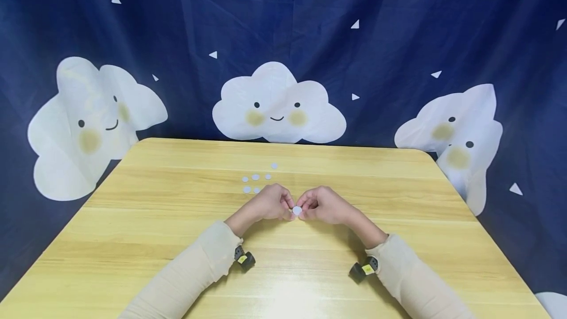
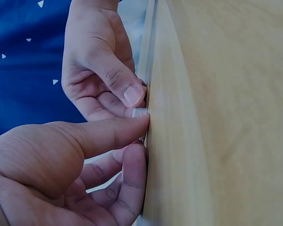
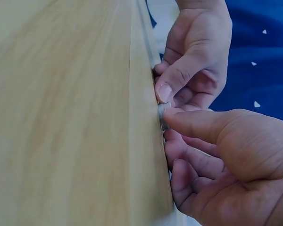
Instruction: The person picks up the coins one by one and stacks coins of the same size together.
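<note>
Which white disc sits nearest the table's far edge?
The disc highest in the head view, straight beyond the left hand; the other discs all sit lower in that view.

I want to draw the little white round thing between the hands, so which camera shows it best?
The head view: the white round thing shows its round top between the left hand and right hand. The left wrist view shows a small, partly hidden piece from the side; the right wrist view, a blurrier one.
</note>
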`<move>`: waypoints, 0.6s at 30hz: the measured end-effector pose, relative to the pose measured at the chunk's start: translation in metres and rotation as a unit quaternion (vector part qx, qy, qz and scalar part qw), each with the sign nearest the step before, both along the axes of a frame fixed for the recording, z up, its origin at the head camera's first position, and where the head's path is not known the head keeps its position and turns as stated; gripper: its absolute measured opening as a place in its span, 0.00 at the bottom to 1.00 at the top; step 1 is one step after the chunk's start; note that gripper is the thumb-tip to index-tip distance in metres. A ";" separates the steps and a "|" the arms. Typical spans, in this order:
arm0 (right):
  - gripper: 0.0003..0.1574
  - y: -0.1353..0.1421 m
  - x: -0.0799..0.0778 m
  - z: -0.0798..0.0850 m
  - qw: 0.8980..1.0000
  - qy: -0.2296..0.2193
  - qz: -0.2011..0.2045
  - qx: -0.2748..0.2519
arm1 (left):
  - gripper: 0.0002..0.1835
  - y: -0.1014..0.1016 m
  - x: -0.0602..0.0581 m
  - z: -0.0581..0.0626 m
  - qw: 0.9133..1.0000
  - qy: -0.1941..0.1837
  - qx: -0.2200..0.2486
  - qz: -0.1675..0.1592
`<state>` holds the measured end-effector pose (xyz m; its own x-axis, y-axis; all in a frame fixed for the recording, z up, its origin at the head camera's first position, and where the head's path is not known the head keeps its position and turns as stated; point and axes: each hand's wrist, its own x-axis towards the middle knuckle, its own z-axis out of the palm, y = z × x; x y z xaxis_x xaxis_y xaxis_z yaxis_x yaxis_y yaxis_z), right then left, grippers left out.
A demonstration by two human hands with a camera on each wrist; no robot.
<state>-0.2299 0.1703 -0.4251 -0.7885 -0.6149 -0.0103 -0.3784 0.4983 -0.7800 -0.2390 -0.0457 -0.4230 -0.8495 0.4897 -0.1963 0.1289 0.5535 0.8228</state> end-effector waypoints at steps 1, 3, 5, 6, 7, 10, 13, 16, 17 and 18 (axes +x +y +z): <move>0.09 0.000 0.000 0.000 1.000 0.001 0.001 0.000 | 0.11 0.000 0.000 0.000 1.000 0.001 0.000 0.000; 0.09 0.000 0.000 0.000 1.000 0.003 0.002 0.000 | 0.11 0.000 0.000 0.000 1.000 0.002 -0.002 -0.001; 0.09 0.000 0.000 0.000 1.000 0.002 0.001 0.001 | 0.11 0.000 0.001 0.000 1.000 0.004 -0.002 -0.001; 0.09 0.000 0.000 0.000 1.000 0.002 0.000 0.002 | 0.11 -0.001 0.001 0.000 1.000 0.004 -0.002 -0.001; 0.09 0.000 0.000 0.000 1.000 0.002 -0.001 0.003 | 0.11 -0.001 0.001 0.000 1.000 0.004 -0.002 -0.002; 0.08 -0.001 0.000 -0.001 1.000 0.002 -0.003 0.006 | 0.11 -0.002 0.002 0.001 1.000 0.003 0.000 -0.002; 0.08 -0.001 0.000 -0.002 1.000 0.003 -0.002 0.006 | 0.11 -0.002 0.002 0.001 1.000 0.002 -0.001 -0.003; 0.08 0.000 0.000 -0.001 1.000 0.007 0.001 0.001 | 0.11 -0.002 0.002 0.000 1.000 0.004 -0.003 -0.003; 0.08 0.000 0.000 -0.001 1.000 0.008 0.001 -0.001 | 0.11 -0.001 0.001 0.000 1.000 0.005 -0.004 -0.003; 0.08 0.000 0.000 -0.001 1.000 0.009 0.002 -0.002 | 0.11 -0.001 0.001 0.000 1.000 0.006 -0.005 -0.003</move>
<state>-0.2300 0.1706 -0.4258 -0.7862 -0.6179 0.0064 -0.3939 0.4931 -0.7757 -0.2381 -0.0469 -0.4229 -0.8492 0.4922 -0.1912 0.1414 0.5609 0.8157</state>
